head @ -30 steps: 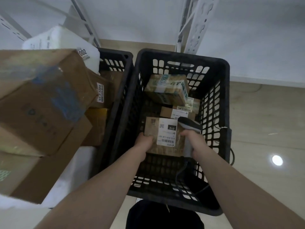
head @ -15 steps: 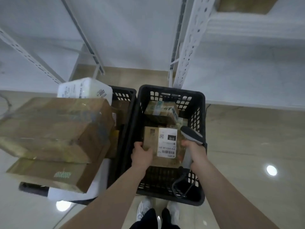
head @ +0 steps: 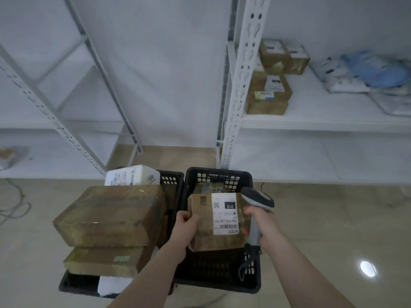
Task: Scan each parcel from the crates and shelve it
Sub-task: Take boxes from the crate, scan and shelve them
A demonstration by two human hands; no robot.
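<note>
While the parcel (head: pixel 213 221) was held above the right-hand black crate (head: pixel 219 176), its left edge was gripped by the curled fingers of the left hand (head: pixel 185 223) and its right edge was touched by the right hand (head: pixel 255 221), whose fingers were wrapped round the handle of the scanner (head: pixel 258 210). Its white label (head: pixel 224 213) was turned upward. More boxes (head: pixel 111 213) were piled in the left crate (head: pixel 73 285), and others (head: pixel 269 96) were set at the left end of the white shelf (head: pixel 322 123).
</note>
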